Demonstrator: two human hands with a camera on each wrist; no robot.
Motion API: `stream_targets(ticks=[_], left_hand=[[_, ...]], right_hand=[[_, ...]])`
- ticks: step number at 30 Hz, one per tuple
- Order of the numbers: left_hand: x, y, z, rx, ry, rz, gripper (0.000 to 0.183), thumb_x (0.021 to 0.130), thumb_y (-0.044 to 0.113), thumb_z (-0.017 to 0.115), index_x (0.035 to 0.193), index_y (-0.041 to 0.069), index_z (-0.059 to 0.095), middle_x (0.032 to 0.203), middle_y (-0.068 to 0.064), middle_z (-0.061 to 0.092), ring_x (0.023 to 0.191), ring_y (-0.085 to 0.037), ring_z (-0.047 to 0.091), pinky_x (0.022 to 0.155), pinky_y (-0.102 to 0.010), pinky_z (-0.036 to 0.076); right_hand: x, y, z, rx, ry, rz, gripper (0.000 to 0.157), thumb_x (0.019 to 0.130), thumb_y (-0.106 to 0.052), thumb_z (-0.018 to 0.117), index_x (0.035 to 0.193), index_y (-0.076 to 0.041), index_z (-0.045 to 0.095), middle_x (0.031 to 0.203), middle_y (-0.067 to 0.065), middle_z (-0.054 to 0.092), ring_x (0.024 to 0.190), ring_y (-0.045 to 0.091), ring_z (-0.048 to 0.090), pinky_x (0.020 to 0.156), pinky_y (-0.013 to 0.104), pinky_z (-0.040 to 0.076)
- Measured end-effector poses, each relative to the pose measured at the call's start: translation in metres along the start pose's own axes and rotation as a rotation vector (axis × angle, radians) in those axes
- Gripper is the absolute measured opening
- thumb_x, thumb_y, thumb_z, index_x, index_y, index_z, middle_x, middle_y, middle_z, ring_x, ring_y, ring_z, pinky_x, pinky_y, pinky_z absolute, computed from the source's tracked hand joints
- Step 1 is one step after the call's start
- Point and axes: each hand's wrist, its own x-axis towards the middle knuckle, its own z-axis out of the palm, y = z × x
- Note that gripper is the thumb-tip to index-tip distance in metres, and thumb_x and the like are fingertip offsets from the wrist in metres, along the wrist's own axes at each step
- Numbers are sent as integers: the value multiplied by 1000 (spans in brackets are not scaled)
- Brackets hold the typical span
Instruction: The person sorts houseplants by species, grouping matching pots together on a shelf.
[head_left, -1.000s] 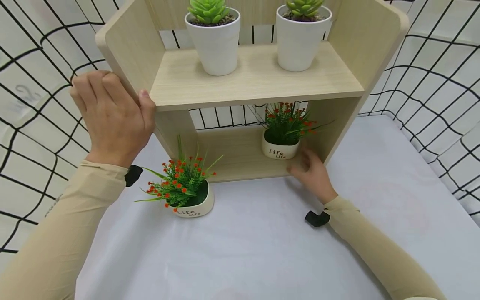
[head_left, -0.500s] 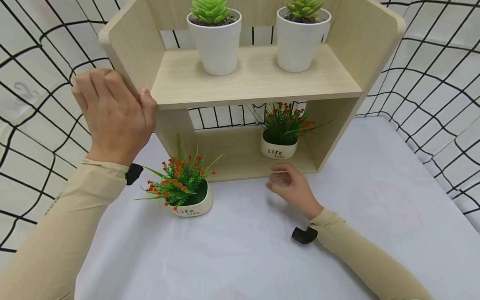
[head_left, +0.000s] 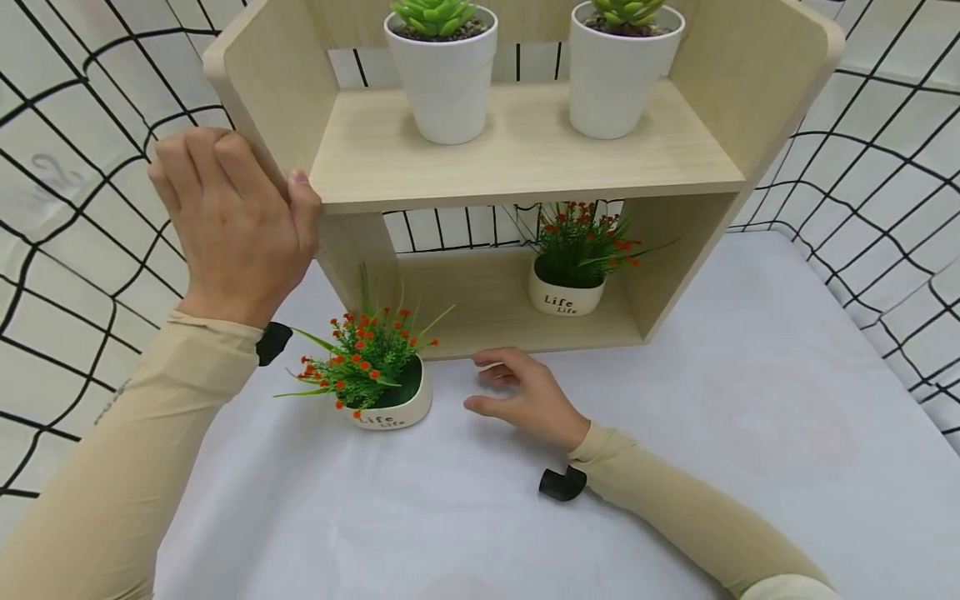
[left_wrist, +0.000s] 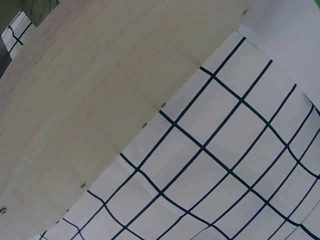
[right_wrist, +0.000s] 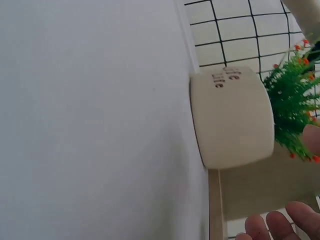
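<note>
My left hand (head_left: 236, 225) grips the left side panel of a light wooden shelf (head_left: 517, 171), thumb along its front edge. In the left wrist view that panel (left_wrist: 110, 95) fills the upper left; the hand itself is out of that view. My right hand (head_left: 528, 396) is over the white tabletop with fingers apart and nothing between them. Left of it, a cream oval pot (head_left: 408, 408) of red flowers, lettered "Life", stands on the table before the shelf. The right wrist view shows this pot (right_wrist: 232, 120) beside my fingertips (right_wrist: 277, 225), a gap between.
A matching flower pot (head_left: 567, 297) stands on the shelf's lower board at the right. Two white pots, one left (head_left: 447, 83) and one right (head_left: 618, 79), hold green succulents on the upper board. Black wire mesh (head_left: 885, 167) surrounds the white table (head_left: 750, 400).
My right hand has moved left from beside the pot on the lower board toward the flower pot on the table. The left hand keeps its grip on the shelf.
</note>
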Motion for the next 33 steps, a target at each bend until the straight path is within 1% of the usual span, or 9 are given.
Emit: stream_targets(ticks=[3, 6, 9, 12, 15, 20, 27, 30, 33], left_hand=[[1, 2, 0, 0, -3, 2, 44, 98, 30, 34, 109, -11, 45, 110, -36, 46, 109, -51, 33, 103, -62, 23], [1, 2, 1, -3, -1, 5, 44, 98, 31, 34, 109, -11, 45, 110, -36, 46, 109, -51, 33, 102, -62, 23], [1, 3, 0, -4, 2, 9, 44, 98, 30, 34, 109, -11, 44, 110, -36, 46, 109, -51, 33, 101, -62, 22], [1, 3, 0, -6, 6, 16, 44, 98, 30, 34, 109, -11, 45, 110, -36, 46, 107, -51, 32, 99, -62, 22], [3, 3, 0, -9, 12, 22, 44, 98, 30, 34, 109, -11, 45, 110, -36, 46, 107, -51, 32, 99, -62, 22], [5, 4, 1, -9, 19, 22, 43, 97, 29, 35, 109, -11, 45, 110, -36, 46, 106, -51, 32, 99, -62, 22], [4, 2, 2, -10, 22, 13, 43, 98, 29, 35, 109, -11, 45, 109, -35, 46, 106, -51, 32, 100, -62, 22], [2, 0, 2, -6, 19, 12, 43, 98, 29, 34, 108, -11, 45, 109, -35, 45, 105, -51, 32, 98, -62, 21], [0, -1, 2, -2, 21, 11, 43, 99, 30, 34, 108, -11, 45, 108, -36, 46, 105, -51, 32, 97, -61, 21]], right_hand=[[6, -2, 12, -11, -16, -7, 62, 81, -20, 87, 137, -6, 63, 137, 14, 66, 119, 30, 70, 105, 43, 54], [13, -4, 25, -34, -26, 1, 64, 80, -23, 88, 136, -6, 63, 137, 11, 66, 118, 27, 71, 102, 39, 56], [19, -6, 37, -57, -41, 12, 69, 78, -28, 90, 139, -8, 61, 139, 9, 65, 118, 24, 71, 100, 35, 56], [23, -8, 45, -57, -51, 6, 76, 77, -28, 91, 142, -11, 58, 141, 8, 63, 119, 24, 70, 99, 35, 55], [28, -10, 50, -62, -54, -11, 81, 75, -27, 92, 145, -13, 55, 142, 7, 61, 119, 24, 68, 98, 37, 55], [36, -12, 57, -106, -62, -38, 88, 72, -30, 95, 147, -13, 52, 142, 6, 60, 119, 22, 66, 96, 36, 56], [44, -16, 63, -142, -44, -59, 88, 71, -31, 94, 147, -17, 52, 135, 4, 63, 118, 18, 62, 97, 37, 57], [46, -15, 64, -149, -57, -60, 90, 72, -32, 94, 150, -19, 51, 135, 3, 62, 119, 17, 61, 98, 37, 56], [47, -14, 66, -143, -74, -52, 92, 71, -31, 94, 151, -19, 50, 138, 3, 62, 121, 17, 62, 101, 35, 56]])
